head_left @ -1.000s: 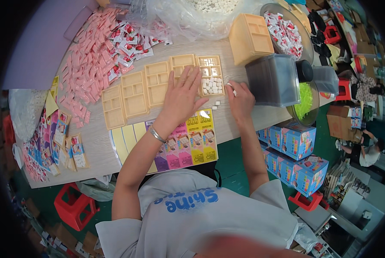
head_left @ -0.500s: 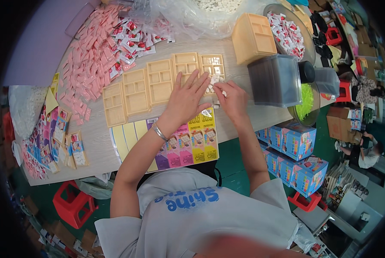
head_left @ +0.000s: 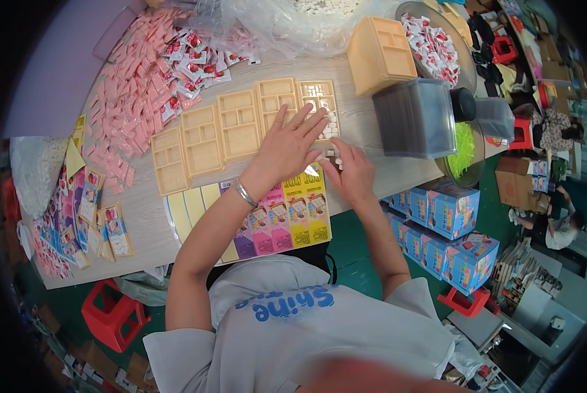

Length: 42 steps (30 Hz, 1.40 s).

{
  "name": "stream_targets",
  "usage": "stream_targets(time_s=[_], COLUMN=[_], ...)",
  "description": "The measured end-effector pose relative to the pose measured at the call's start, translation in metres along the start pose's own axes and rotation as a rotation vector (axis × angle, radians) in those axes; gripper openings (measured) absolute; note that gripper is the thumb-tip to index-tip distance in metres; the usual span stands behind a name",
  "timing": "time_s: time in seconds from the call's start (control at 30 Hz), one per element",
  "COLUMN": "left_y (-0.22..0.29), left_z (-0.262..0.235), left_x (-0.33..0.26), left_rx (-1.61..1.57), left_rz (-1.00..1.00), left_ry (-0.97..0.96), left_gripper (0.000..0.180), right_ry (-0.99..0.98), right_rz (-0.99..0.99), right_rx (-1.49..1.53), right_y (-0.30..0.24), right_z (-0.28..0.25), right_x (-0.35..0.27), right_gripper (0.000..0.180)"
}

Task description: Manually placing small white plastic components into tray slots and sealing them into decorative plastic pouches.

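Observation:
A row of several cream compartment trays (head_left: pixel 237 134) lies on the table. The rightmost tray (head_left: pixel 316 84) holds small white pieces (head_left: pixel 331 126) in its lower compartment. My left hand (head_left: pixel 288 145) lies flat with fingers spread over that tray's lower left part, hiding some of its contents. Just below the tray, a few loose white pieces (head_left: pixel 333 156) rest on the table. My right hand (head_left: pixel 353 175) is beside them, thumb and index finger apart on either side. Nothing shows lifted in it.
Printed colourful card sheets (head_left: pixel 287 219) lie at the table's near edge. Pink sachets (head_left: pixel 126 98) and strawberry-print sachets (head_left: pixel 198 59) are heaped at far left. To the right stand stacked cream trays (head_left: pixel 380 56), dark clear boxes (head_left: pixel 414 118) and a bowl of green shreds (head_left: pixel 462 149).
My right hand has moved down from the rightmost tray to the loose white pieces, its pinch opened. White pieces now sit in the tray's lower compartment. My left hand shifted slightly right.

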<state>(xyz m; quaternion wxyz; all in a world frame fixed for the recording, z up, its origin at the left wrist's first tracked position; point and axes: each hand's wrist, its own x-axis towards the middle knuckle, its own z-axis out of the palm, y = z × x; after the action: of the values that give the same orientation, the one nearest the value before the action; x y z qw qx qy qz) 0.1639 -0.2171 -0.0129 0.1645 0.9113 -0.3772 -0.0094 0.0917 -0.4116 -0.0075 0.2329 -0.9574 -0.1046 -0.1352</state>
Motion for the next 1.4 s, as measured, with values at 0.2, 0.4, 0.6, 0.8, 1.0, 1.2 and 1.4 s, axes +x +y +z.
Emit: stream_targets(time_s=[0.2,0.4,0.6,0.8,1.0,1.2,1.4], left_y=[-0.004,-0.012,-0.010,-0.006,-0.002,-0.008,-0.008], left_z=[-0.001,-0.016,-0.013,-0.008,-0.004,0.000,-0.004], left_x=[0.008,-0.003,-0.015,-0.014,-0.010,-0.015,-0.020], left_rx=[-0.018,-0.123,-0.105,-0.133,-0.162,-0.240,-0.237], left_rz=[0.034,-0.055,-0.081,-0.087,-0.070,-0.125,-0.118], left_ry=[0.033,0.111,0.147,0.230,0.231,0.287,0.299], left_gripper=[0.063,0.065,0.061,0.056,0.046,0.046,0.043], right_ry=[-0.125,-0.151,-0.118,-0.270,-0.133,-0.144,0.052], right_rz=[-0.010,0.102,0.007,0.049,0.085,0.080,-0.080], right_rx=[-0.156,0.034,0.237,0.193,0.469,0.346,0.164], right_y=[0.004,0.008,-0.006,0.000,0.010,-0.005,0.003], right_z=[0.010,-0.004,-0.002,-0.006,-0.004,0.005,0.009], right_x=[-0.003,0.009,0.052,0.058,0.056,0.057,0.048], right_gripper=[0.028,0.013,0.016,0.023,0.014,0.011,0.012])
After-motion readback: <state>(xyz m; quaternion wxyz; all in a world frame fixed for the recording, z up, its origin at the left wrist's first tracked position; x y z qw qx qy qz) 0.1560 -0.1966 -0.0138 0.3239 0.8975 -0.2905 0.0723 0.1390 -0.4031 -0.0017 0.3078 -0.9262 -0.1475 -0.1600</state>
